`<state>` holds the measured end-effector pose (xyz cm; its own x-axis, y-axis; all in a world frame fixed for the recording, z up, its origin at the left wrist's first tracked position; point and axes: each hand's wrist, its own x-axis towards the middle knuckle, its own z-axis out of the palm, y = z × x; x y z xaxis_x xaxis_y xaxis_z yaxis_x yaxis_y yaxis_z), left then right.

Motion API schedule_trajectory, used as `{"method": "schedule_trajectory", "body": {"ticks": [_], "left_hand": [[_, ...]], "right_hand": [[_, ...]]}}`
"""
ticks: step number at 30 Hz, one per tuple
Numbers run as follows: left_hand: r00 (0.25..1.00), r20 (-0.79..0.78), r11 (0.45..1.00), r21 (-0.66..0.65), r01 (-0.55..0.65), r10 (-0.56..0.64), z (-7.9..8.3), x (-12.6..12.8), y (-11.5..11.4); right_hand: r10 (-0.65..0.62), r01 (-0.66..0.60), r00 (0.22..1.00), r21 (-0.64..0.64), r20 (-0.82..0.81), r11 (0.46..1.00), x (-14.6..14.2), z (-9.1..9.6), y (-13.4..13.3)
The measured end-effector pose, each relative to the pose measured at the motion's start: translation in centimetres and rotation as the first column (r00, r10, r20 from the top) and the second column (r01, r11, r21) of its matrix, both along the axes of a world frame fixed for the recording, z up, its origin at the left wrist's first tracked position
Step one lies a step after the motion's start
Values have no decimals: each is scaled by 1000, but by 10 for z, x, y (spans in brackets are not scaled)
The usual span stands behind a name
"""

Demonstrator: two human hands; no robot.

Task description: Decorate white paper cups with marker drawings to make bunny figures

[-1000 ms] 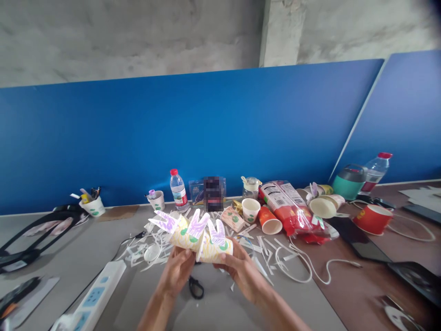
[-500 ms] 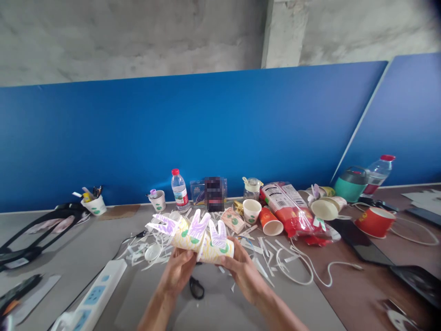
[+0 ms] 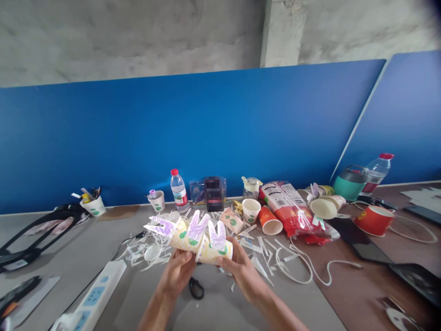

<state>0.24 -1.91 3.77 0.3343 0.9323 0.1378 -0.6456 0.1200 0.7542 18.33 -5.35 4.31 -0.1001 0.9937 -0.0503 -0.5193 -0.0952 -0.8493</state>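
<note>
Both my hands hold a stack of nested paper cups lying on its side above the grey table. The cups are scribbled yellow with green dots and have purple-coloured pointed flaps sticking up. My left hand grips the stack from below at its left part, fingers curled. My right hand wraps round the open end on the right. Black scissors lie on the table under my hands.
White paper scraps litter the table. A white power strip lies at the left. A water bottle, paper cups, a red snack bag, a white cable and a red cup stand behind and to the right.
The cup stack has tilted slightly, its left tip a little lower and further left. Both hands keep their grip.
</note>
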Motion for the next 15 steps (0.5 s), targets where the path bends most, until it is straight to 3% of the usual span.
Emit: {"method": "schedule_trajectory", "body": {"ticks": [15], "left_hand": [[1000, 8, 1000, -18, -23, 24, -13, 1, 2]], "right_hand": [[0, -9, 998, 154, 58, 988, -1, -17, 9]]}}
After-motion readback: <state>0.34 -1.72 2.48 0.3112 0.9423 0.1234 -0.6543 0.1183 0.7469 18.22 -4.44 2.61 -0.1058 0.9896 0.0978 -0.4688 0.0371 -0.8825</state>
